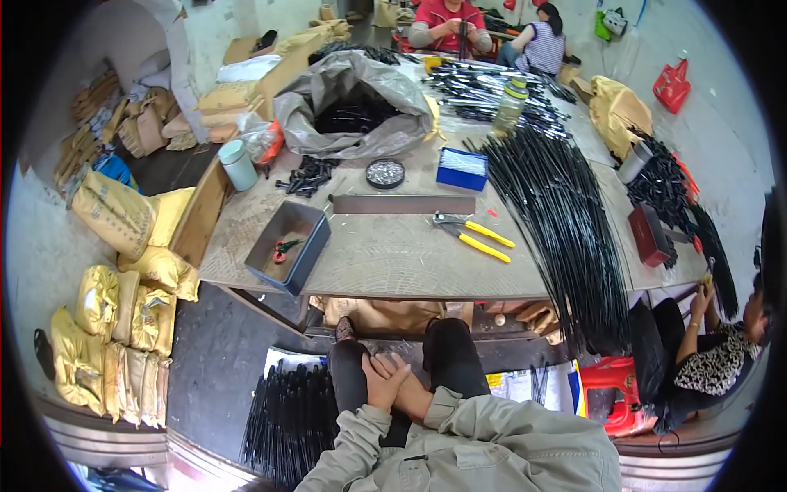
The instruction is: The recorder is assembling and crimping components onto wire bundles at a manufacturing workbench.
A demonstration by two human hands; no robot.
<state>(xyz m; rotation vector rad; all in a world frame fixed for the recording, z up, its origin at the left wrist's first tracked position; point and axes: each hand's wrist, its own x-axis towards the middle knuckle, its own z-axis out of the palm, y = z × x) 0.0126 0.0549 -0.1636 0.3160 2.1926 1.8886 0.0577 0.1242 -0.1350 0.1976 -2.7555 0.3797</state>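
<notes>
My hands rest one against the other on my lap, below the table edge. My left hand (382, 382) lies partly over the other, its fingers stretched out and holding nothing. Only the back of my right hand (415, 399) shows, with its fingers mostly hidden. Ahead on the table, pliers with yellow handles (479, 235) lie open-handled. A grey bin (315, 256) at the left holds a small red-and-black tool (284, 251). Beside the pliers, a large bundle of thin black rods (566, 230) hangs over the front edge.
A flat metal bar (404, 205), a round dish of small metal parts (385, 173) and a blue box of thin white sticks (462, 168) stand midway. Behind is a large grey sack (299, 111). More black rods (288, 422) stand beside my left leg. A co-worker (711, 361) sits at right.
</notes>
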